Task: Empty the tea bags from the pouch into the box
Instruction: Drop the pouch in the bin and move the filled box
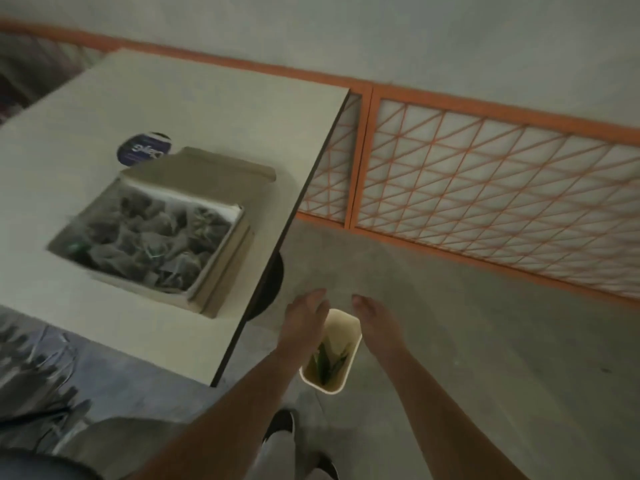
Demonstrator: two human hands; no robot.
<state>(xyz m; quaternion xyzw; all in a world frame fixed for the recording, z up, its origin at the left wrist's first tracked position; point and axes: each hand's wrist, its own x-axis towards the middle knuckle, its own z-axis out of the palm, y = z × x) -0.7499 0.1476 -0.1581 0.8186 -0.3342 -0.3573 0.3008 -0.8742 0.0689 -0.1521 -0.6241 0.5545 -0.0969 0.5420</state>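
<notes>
Head view: left hand [306, 318] and right hand [375, 322] reach down over grey floor, fingers straight, apart, gripping nothing; cream rounded-rectangle bin [341, 327] sits between them, green strips inside. Square cardboard box [221, 258], flap folded back, rests on pale matte table [194, 98], filled with mesh tea bags [145, 233], strings tangled. Round dark-blue sticker [138, 148] behind box, white lettering blurred, unreadable. Pouch cannot be made out. Orange lattice screen [485, 188] along wall.
</notes>
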